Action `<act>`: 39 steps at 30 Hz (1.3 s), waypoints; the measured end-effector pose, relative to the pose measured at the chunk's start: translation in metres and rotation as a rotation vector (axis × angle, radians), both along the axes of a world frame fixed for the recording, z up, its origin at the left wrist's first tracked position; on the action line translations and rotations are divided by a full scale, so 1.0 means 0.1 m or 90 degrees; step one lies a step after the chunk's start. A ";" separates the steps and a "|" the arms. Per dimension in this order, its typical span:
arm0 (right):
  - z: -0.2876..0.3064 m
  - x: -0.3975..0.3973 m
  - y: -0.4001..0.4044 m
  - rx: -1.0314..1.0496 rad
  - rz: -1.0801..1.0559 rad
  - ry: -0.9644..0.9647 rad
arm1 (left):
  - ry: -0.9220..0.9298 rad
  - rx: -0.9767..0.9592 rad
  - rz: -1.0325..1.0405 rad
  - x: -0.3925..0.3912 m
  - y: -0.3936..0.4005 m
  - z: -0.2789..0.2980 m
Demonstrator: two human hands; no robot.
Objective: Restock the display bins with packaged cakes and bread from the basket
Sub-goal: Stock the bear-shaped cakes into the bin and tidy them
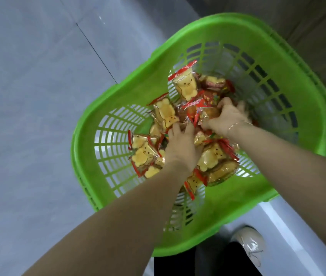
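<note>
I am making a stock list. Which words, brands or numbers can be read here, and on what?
None can be read.
Clear bear-cake packets with red edges: print too blurred.
Bread packets under the right hand: red labels, blurred.
Green plastic basket: no text visible.

Both arms are bare from the hand up to the edge of the view; no sleeve is visible on them. The left hand [180,148] wears no ring or watch that can be seen. On the wrist of the right hand [226,118] there is a thin bracelet [235,125], a fine chain of light metallic colour. At the bottom of the view one shoe [248,244] is visible, a pale cream sneaker with laces of the same pale tone. Beside it there is dark, black clothing [208,261] on the legs.
</note>
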State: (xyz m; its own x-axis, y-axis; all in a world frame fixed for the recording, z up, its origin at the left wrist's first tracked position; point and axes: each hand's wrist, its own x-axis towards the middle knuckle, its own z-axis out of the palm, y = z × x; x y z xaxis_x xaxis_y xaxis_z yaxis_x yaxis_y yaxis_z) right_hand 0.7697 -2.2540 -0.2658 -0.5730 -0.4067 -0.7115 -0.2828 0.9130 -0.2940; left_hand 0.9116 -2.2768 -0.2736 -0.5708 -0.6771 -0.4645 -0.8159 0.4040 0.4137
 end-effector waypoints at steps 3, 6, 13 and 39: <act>0.09 -0.04 -0.04 -0.106 -0.086 -0.168 | 0.073 0.028 0.141 0.15 -0.10 0.11; 0.11 -0.10 -0.15 -0.218 -0.420 -0.288 | 0.165 0.232 0.575 0.20 -0.37 0.14; -0.07 -0.04 -0.23 -0.086 -0.384 -0.288 | 0.186 0.398 0.783 -0.08 -0.65 0.00; 1.44 0.45 0.12 -0.237 -0.463 -0.589 | 0.205 0.644 0.513 0.37 -0.58 1.58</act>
